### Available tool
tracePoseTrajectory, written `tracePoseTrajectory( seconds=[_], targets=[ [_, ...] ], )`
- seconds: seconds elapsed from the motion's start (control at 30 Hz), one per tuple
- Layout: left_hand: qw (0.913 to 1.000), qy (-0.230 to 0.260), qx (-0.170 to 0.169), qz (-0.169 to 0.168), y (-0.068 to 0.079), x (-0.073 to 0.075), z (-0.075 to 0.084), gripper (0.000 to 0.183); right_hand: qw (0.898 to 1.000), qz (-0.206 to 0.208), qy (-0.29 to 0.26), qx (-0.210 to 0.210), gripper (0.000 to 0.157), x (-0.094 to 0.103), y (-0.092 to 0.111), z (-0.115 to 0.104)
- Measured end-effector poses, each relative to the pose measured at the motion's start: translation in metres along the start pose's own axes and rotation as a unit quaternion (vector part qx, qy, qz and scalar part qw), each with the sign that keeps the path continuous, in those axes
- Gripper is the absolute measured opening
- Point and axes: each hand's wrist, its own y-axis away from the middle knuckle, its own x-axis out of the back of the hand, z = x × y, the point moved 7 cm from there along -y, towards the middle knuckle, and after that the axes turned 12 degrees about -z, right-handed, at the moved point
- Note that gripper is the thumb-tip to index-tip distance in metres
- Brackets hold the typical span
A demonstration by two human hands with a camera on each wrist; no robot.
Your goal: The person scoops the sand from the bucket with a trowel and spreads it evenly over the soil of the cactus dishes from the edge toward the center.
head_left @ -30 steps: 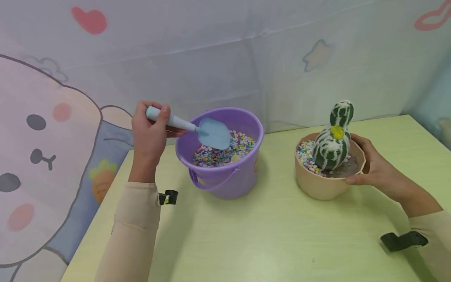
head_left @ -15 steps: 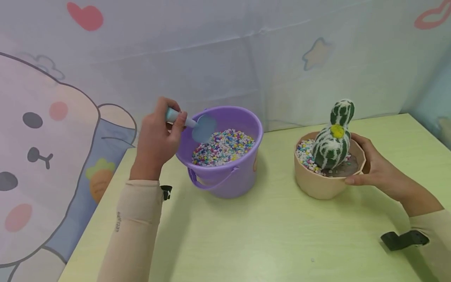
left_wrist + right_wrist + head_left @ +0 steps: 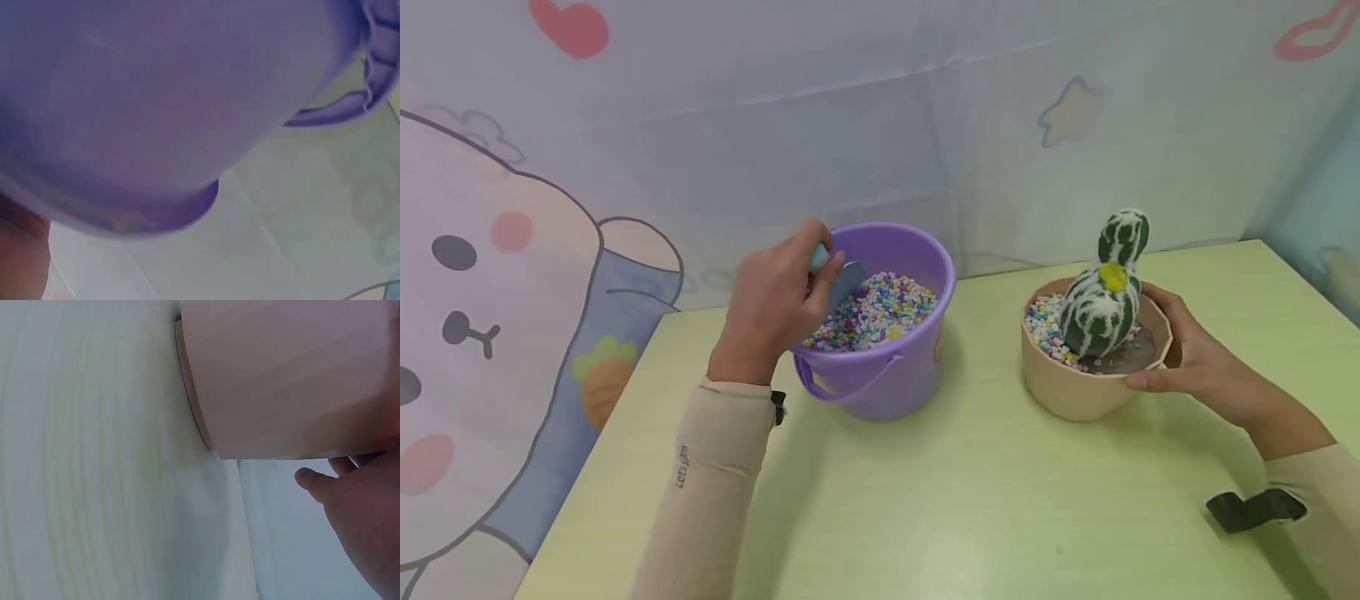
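My left hand [image 3: 778,296] grips the handle of a light blue toy shovel [image 3: 847,283] over the near left rim of a purple bucket [image 3: 895,379]. The shovel's blade points down at the colourful pebbles [image 3: 887,308] inside, and part of it is hidden behind the hand. On the right stands a beige faceted pot [image 3: 1063,392] holding a green and white cactus [image 3: 1099,321] with a yellow flower. Pebbles lie on the pot's left side; bare grey-brown filling shows on its right. My right hand [image 3: 1206,367] holds the pot's right side, thumb at the front of the rim.
Both containers stand on a light yellow-green table [image 3: 925,500] near its back edge. A cartoon-printed cloth [image 3: 820,125] hangs behind. One small pebble [image 3: 1059,549] lies on the tabletop near the front. The bucket's handle [image 3: 850,392] hangs down its front.
My left hand has moved right with the shovel and tipped its blade from flat above the bucket to steeply down at the pebbles. The right hand keeps its hold on the pot.
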Motion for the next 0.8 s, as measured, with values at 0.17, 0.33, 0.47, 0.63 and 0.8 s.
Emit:
tracePoseTrajectory(
  seconds=[0.17,0.33,0.47,0.63,0.8],
  targets=[
    [0.9999,0.002,-0.007,0.014,-0.005,-0.003,0.007,0.013,1.0,-0.001,-0.004,0.007,0.1,0.0,-0.001,0.0],
    [0.9992,0.003,-0.03,0.028,-0.005,-0.01,0.012,0.016,1.0,0.0,-0.008,0.005,0.1,0.0,0.0,0.001],
    [0.9977,0.018,-0.031,0.057,0.0,-0.011,0.01,0.017,1.0,0.002,-0.001,0.004,0.1,0.001,0.001,0.001],
    [0.9952,0.042,-0.019,0.086,0.006,-0.011,0.004,0.017,1.0,0.008,0.016,-0.003,0.1,0.002,0.001,0.002],
    [0.9917,0.089,0.019,0.09,0.007,-0.012,-0.006,0.017,1.0,0.01,0.019,0.003,0.1,0.001,0.0,0.0]
  ],
)
